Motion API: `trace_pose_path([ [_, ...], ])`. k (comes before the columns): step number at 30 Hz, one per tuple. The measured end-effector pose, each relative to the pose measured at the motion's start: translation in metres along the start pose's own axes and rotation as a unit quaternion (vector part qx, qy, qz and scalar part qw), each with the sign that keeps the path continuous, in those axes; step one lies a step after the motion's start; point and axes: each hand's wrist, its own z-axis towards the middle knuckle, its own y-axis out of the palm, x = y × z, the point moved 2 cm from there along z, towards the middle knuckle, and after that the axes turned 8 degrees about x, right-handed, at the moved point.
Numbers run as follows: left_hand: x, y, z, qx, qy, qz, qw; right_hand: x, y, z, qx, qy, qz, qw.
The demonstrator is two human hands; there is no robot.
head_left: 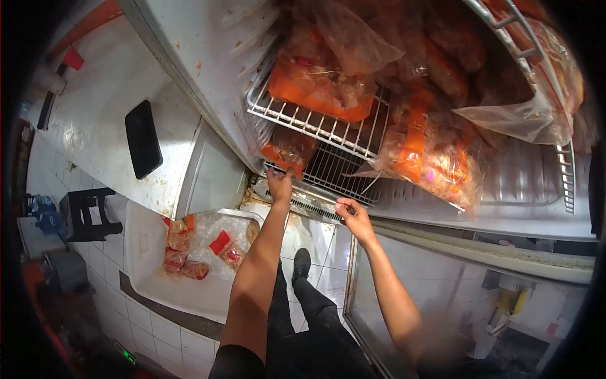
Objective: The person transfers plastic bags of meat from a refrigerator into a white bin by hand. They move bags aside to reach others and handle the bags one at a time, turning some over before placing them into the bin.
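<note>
My left hand (279, 184) reaches to the front edge of the lower wire shelf (334, 165) in an upright fridge. Its fingers are bent at the shelf rail, right against an orange bagged pack (289, 150); which of the two they grip is hidden. My right hand (355, 219) is held in front of the fridge's bottom sill, fingers curled together, with nothing visible in them. Above, the upper wire shelf (312, 129) carries a larger orange pack (322, 82) in clear plastic. To the right, a clear bag with orange bands and pale contents (435, 155) hangs in the door rack.
A white tub (148, 252) at lower left holds several red-and-clear packs (227, 249). A black phone (144, 139) lies on the white surface beside the fridge. A black stool (91, 215) stands on the tiles. A glass-fronted cabinet (442, 284) is at right.
</note>
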Motion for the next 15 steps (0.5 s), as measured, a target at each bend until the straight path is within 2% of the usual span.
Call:
trace_pose_path([
  [1, -0.002, 0.001, 0.007, 0.02, 0.036, 0.011, 0.999, 0.001, 0.003, 0.007, -0.004, -0.007, -0.004, 1.0],
  [4, -0.01, 0.002, 0.018, 0.036, 0.047, 0.018, 0.998, 0.002, 0.013, 0.017, -0.016, -0.028, -0.013, 0.999],
  [7, -0.016, -0.005, 0.011, -0.014, 0.026, -0.027, 0.999, -0.007, 0.015, 0.007, -0.003, -0.101, -0.087, 0.991],
  [8, -0.016, -0.013, 0.002, -0.007, 0.041, 0.048, 0.998, -0.013, 0.013, -0.002, 0.023, -0.112, -0.088, 0.989],
  [10, -0.022, -0.041, -0.017, -0.134, 0.088, 0.202, 0.966, -0.019, 0.006, -0.023, 0.038, -0.165, -0.083, 0.982],
  [11, -0.077, -0.062, -0.011, -0.185, 0.097, 0.098, 0.973, -0.03, -0.001, -0.031, 0.052, -0.2, -0.079, 0.975],
  [12, -0.118, -0.084, -0.024, -0.124, 0.106, 0.139, 0.977, -0.051, -0.007, -0.048, 0.068, -0.244, -0.077, 0.964],
  [13, -0.139, -0.115, -0.039, -0.134, 0.093, 0.202, 0.966, -0.083, -0.011, -0.073, 0.086, -0.288, -0.071, 0.951],
  [14, -0.157, -0.144, -0.057, -0.147, 0.082, 0.266, 0.949, -0.121, -0.019, -0.099, 0.076, -0.256, -0.093, 0.959],
  [15, -0.114, -0.171, -0.11, -0.124, -0.107, 0.148, 0.975, -0.161, -0.027, -0.129, 0.065, -0.221, -0.114, 0.967],
])
